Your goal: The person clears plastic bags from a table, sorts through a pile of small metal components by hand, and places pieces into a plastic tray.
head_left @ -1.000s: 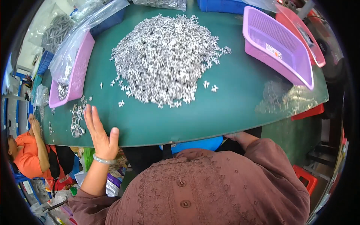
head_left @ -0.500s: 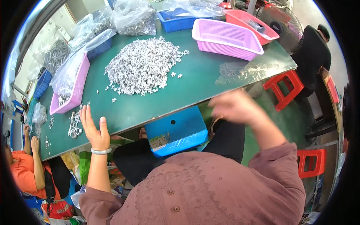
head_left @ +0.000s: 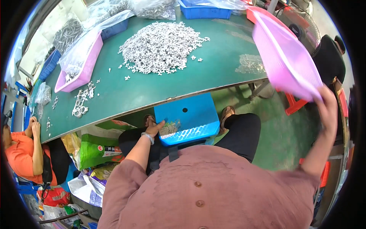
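The left edge of the blue box is touched by the left hand, whether gripped cannot be told. The near end of the pink basket, tilted and blurred, is clasped by the right hand and extends up and leftward from it. Beyond the left hand, the table is covered partly by a heap of small whitish pieces, with metal rings laid farther left.
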Demonstrator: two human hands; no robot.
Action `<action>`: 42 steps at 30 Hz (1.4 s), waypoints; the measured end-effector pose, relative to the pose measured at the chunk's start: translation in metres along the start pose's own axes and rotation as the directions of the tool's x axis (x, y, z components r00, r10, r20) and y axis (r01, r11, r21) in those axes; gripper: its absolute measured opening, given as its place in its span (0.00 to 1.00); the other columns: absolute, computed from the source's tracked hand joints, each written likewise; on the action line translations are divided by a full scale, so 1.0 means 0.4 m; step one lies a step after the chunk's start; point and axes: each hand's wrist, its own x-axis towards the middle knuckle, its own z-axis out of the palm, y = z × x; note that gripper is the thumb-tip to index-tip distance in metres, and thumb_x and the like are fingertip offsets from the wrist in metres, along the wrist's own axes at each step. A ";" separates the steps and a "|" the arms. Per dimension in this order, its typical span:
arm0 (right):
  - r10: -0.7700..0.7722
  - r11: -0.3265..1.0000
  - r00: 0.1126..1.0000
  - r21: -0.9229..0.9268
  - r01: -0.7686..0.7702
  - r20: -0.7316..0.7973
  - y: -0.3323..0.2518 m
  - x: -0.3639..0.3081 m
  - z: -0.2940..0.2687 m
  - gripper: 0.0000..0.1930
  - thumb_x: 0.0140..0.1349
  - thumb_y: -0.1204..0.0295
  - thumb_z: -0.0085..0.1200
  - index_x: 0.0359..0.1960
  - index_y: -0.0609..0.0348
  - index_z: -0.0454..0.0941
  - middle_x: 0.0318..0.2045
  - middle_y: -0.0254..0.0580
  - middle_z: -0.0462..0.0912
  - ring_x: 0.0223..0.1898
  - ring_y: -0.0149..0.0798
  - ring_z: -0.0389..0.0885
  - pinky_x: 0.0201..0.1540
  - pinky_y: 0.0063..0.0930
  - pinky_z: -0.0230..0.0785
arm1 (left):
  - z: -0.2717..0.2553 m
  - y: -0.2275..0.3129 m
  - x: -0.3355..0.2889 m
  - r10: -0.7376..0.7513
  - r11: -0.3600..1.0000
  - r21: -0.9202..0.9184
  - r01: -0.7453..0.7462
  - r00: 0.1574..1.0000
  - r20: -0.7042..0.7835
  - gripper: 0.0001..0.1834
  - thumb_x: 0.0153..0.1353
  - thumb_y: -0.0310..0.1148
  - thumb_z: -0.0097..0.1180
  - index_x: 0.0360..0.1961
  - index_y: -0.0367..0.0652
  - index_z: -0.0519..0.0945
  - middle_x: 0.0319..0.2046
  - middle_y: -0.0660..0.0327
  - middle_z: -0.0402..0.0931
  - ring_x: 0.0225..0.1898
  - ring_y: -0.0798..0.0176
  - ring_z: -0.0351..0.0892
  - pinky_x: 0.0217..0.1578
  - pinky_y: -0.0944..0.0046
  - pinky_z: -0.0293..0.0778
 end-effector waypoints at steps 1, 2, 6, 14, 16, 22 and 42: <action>0.047 0.989 0.999 0.144 -0.045 -0.013 -0.025 -0.091 -0.037 0.11 0.59 0.67 0.56 0.33 0.66 0.78 0.26 0.40 0.78 0.32 0.39 0.78 0.37 0.31 0.67 | 0.038 0.024 -0.008 -0.052 0.984 -0.157 0.087 0.976 0.211 0.55 0.55 0.49 0.72 0.72 0.33 0.54 0.65 0.47 0.67 0.65 0.54 0.69 0.63 0.59 0.64; 0.126 0.980 0.975 0.127 -0.150 0.183 -0.063 -0.162 -0.105 0.11 0.52 0.65 0.59 0.27 0.61 0.78 0.25 0.39 0.78 0.30 0.38 0.78 0.34 0.30 0.66 | 0.050 0.054 -0.022 -0.067 0.943 -0.276 0.188 0.917 0.394 0.55 0.55 0.49 0.73 0.73 0.35 0.55 0.64 0.49 0.69 0.64 0.56 0.69 0.63 0.59 0.64; 0.019 0.951 0.953 0.289 -0.110 0.303 -0.088 -0.294 0.010 0.07 0.40 0.74 0.60 0.25 0.59 0.81 0.22 0.42 0.81 0.26 0.47 0.81 0.30 0.34 0.70 | 0.009 0.078 -0.035 -0.172 0.869 -0.284 0.404 0.786 0.594 0.49 0.59 0.43 0.70 0.74 0.42 0.55 0.69 0.57 0.62 0.68 0.60 0.63 0.66 0.57 0.63; -0.257 0.957 0.911 0.213 0.195 0.322 -0.296 -0.133 0.774 0.13 0.50 0.77 0.55 0.38 0.55 0.83 0.33 0.44 0.82 0.41 0.52 0.81 0.43 0.44 0.76 | -0.009 0.063 -0.044 -0.276 0.865 -0.179 0.469 0.742 0.611 0.37 0.63 0.40 0.65 0.69 0.40 0.65 0.61 0.56 0.73 0.61 0.61 0.72 0.60 0.58 0.70; -0.377 0.925 0.797 0.240 0.296 0.471 -0.370 -0.122 0.854 0.12 0.49 0.75 0.54 0.37 0.54 0.83 0.33 0.42 0.81 0.41 0.49 0.80 0.43 0.41 0.77 | -0.030 0.026 -0.038 -0.098 0.986 -0.058 0.156 0.824 0.558 0.29 0.65 0.38 0.62 0.64 0.37 0.71 0.59 0.54 0.76 0.57 0.61 0.76 0.57 0.59 0.74; -0.455 0.888 0.673 0.355 0.292 0.584 -0.328 -0.108 0.906 0.13 0.53 0.75 0.53 0.40 0.53 0.84 0.35 0.44 0.80 0.43 0.50 0.79 0.46 0.43 0.75 | -0.048 0.056 -0.097 -0.277 0.738 -0.352 0.576 0.734 0.620 0.24 0.69 0.31 0.55 0.64 0.33 0.71 0.56 0.52 0.78 0.52 0.57 0.81 0.54 0.60 0.78; -0.665 0.744 0.734 0.216 0.633 0.139 -0.435 0.439 0.691 0.21 0.58 0.72 0.59 0.54 0.59 0.78 0.61 0.46 0.71 0.59 0.52 0.68 0.59 0.43 0.68 | -0.378 0.697 -0.055 0.666 0.472 0.562 -0.679 0.693 0.277 0.24 0.59 0.21 0.55 0.59 0.32 0.74 0.56 0.44 0.72 0.57 0.40 0.71 0.60 0.51 0.66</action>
